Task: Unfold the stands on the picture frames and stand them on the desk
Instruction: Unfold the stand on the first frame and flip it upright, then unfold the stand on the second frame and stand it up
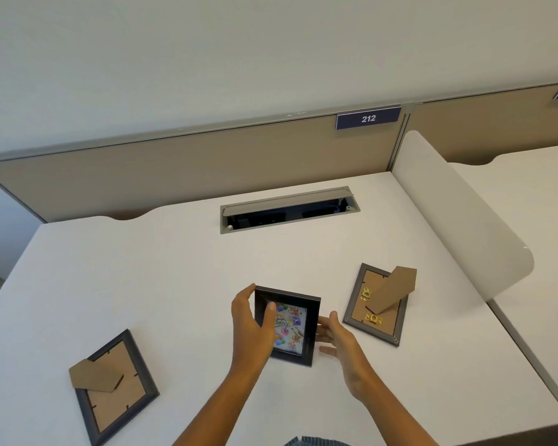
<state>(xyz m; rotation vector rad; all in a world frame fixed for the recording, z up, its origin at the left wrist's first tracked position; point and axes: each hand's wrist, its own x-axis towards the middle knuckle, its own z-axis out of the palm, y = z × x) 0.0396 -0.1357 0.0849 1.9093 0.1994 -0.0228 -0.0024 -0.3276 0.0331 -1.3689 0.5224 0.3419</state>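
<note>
A black picture frame [293, 329] with a colourful birthday print stands upright, facing me, at the middle of the white desk [161, 278]. My left hand [251, 329] grips its left edge, thumb across the front. My right hand [339, 339] touches its right edge with fingers spread. A grey frame [372, 309] lies face down to the right, its brown cardboard stand [395, 289] raised. Another dark frame [116, 389] lies face down at the lower left, with its stand [94, 375] unfolded over the corner.
An open cable slot [289, 210] is set into the desk behind the frames. A beige partition [190, 162] with a "212" label [368, 118] runs along the back. A white curved divider [458, 220] bounds the right side, with a neighbouring desk beyond.
</note>
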